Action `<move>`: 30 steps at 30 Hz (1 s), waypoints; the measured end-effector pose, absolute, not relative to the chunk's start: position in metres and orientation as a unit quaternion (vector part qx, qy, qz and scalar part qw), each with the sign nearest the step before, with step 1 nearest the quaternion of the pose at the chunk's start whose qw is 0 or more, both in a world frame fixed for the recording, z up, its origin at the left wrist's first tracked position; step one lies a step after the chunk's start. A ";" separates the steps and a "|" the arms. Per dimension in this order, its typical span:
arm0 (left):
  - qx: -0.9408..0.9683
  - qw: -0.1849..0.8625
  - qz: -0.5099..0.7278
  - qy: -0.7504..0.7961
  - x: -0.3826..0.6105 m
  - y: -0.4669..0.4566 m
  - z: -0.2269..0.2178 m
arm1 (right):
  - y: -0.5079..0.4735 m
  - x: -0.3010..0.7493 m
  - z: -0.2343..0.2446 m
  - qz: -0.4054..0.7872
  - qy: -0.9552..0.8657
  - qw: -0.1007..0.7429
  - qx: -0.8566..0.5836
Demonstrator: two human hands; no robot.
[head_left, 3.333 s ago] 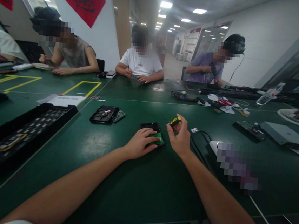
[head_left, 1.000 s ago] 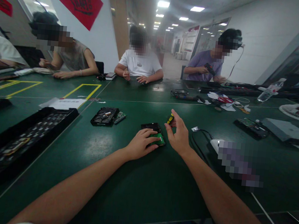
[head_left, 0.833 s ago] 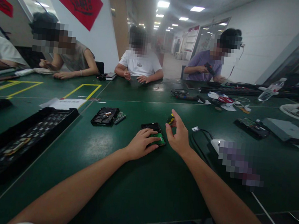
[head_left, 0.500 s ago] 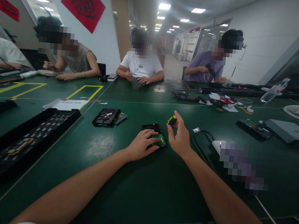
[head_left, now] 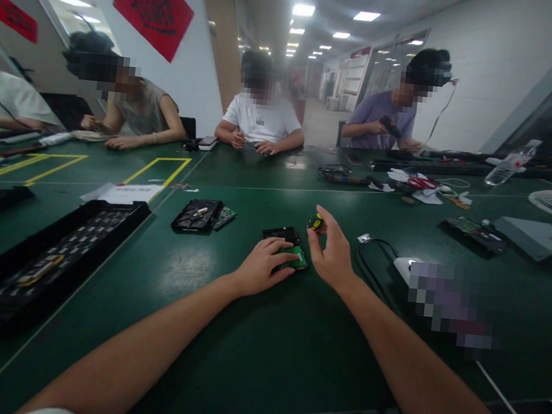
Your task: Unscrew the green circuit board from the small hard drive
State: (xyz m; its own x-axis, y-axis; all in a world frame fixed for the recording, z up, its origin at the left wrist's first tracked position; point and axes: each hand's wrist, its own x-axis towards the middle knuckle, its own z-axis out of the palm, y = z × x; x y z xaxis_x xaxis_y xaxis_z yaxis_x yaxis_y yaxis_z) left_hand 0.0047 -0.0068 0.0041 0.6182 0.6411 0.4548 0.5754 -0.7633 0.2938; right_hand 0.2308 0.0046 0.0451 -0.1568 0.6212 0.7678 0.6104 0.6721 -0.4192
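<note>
Left hand (head_left: 264, 268) rests spread over a black-and-green rectangular circuit-board device (head_left: 298, 258); right hand (head_left: 331, 251) pinches a yellow-and-black tool handle (head_left: 315, 222). Device's probably stiff but fragile, so grab edges.

Yellow and black on your tool handle (head_left: 315, 222), bright green on your circuit board (head_left: 301, 259), darker green tabletop (head_left: 252, 354)!

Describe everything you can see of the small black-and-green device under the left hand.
The device looks like a compact, boxy electronic unit lying on the green table. Its far part is black; nearer is a bright green area, seemingly a circuit board, with a small whitish patch. The left hand lies over its near left portion, fingers spread across it, hiding much of it. Fine details are too small to make out.
</note>
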 end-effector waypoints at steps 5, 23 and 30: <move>0.898 0.056 0.278 0.337 0.004 -0.007 0.004 | 0.004 0.231 0.050 -0.013 -0.763 0.502 -0.407; 0.899 0.061 0.280 0.332 0.003 -0.006 0.004 | 0.003 0.231 0.045 -0.002 -0.760 0.509 -0.403; 0.897 0.063 0.283 0.333 0.003 -0.006 0.003 | 0.004 0.230 0.044 -0.004 -0.758 0.514 -0.401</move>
